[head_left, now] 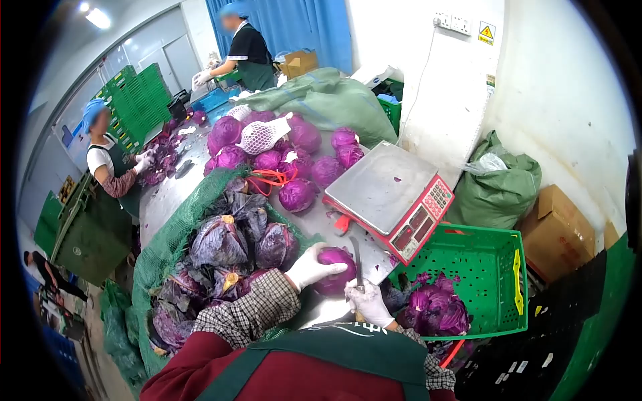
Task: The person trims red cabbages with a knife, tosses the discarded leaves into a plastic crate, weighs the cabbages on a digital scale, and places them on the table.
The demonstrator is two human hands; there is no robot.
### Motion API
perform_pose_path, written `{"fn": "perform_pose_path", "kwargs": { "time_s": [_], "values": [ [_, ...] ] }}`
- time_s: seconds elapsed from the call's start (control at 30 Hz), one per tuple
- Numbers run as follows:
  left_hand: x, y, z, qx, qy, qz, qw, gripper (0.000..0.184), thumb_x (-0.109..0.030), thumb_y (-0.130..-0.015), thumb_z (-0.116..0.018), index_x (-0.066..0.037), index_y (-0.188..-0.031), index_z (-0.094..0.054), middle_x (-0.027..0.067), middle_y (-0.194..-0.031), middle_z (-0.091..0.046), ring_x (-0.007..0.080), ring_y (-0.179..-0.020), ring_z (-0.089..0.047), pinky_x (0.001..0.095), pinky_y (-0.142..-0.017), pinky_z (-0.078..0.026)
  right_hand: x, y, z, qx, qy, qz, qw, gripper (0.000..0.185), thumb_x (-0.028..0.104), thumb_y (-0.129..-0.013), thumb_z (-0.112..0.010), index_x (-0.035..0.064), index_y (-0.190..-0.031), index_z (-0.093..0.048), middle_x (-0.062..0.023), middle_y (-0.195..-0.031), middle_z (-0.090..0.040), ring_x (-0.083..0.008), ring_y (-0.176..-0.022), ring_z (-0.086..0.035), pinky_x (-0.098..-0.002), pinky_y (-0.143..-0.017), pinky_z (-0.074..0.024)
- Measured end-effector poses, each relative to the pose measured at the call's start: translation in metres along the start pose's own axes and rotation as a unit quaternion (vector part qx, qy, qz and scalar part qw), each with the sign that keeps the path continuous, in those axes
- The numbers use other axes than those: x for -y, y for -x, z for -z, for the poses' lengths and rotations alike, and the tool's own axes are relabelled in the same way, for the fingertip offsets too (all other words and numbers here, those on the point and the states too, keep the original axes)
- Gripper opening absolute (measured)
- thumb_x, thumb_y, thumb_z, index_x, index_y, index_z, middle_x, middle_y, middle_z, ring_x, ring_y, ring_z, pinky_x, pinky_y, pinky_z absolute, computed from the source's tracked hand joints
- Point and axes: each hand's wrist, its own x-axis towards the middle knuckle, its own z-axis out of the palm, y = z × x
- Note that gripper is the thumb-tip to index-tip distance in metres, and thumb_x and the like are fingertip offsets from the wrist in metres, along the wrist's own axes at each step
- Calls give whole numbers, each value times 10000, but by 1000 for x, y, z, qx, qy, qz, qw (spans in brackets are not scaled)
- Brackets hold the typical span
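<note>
My left hand (317, 269), in a white glove, grips a peeled red cabbage (338, 271) from its left side on the metal table. In my gloved right hand (369, 304) is a knife (358, 260), its blade pointing up and away from me along the cabbage's right side. Whether the blade touches the cabbage I cannot tell. To my left a green mesh sack (160, 260) lies open around several unpeeled dark cabbages (217, 242). Right of my knife hand a green crate (495, 281) holds purple cabbage leaves (438, 309).
A red and silver scale (388, 187) stands ahead right. Several peeled cabbages (297, 195) and a green sack (321, 100) lie further back. Two co-workers, one person (107, 154) at left and one person (251, 53) at the back, stand along the table.
</note>
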Motion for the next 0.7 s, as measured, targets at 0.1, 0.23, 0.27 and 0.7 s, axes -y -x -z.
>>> {"fn": "perform_pose_path", "kwargs": {
  "time_s": [0.1,0.23,0.27,0.7],
  "values": [
    [26,-40,-9,54,-8,21,998,834,-341,-756,-807,127,-1322,-411,186,-1161,-610,212,-1063,-601,305,-937,-478,28,8,-8,-8,119,93,988,158,135,-881,-627,4,-967,-603,-68,-753,-609,-121,-652,-590,-279,-592,-472],
    [24,-62,0,-37,-177,28,983,582,-487,-887,-591,48,-1107,-651,163,-1012,-690,266,-1026,-644,351,-923,-481,1,9,40,-142,52,44,988,198,148,-880,-650,20,-1026,-609,-42,-771,-600,-107,-658,-580,-256,-554,-467],
    [25,-61,7,7,-164,29,986,715,-604,-877,-520,50,-1145,-625,205,-1073,-663,313,-1062,-625,365,-949,-467,3,9,47,-162,27,74,984,223,133,-872,-663,26,-1057,-600,-24,-764,-585,-84,-618,-548,-239,-513,-450],
    [36,-60,-27,91,118,177,973,841,-560,-746,-736,106,-1222,-545,221,-1150,-627,289,-1017,-646,370,-900,-515,8,10,12,-200,225,203,932,414,102,-824,-724,9,-1201,-579,-107,-991,-579,-172,-920,-561,-278,-791,-495]
  ]
}}
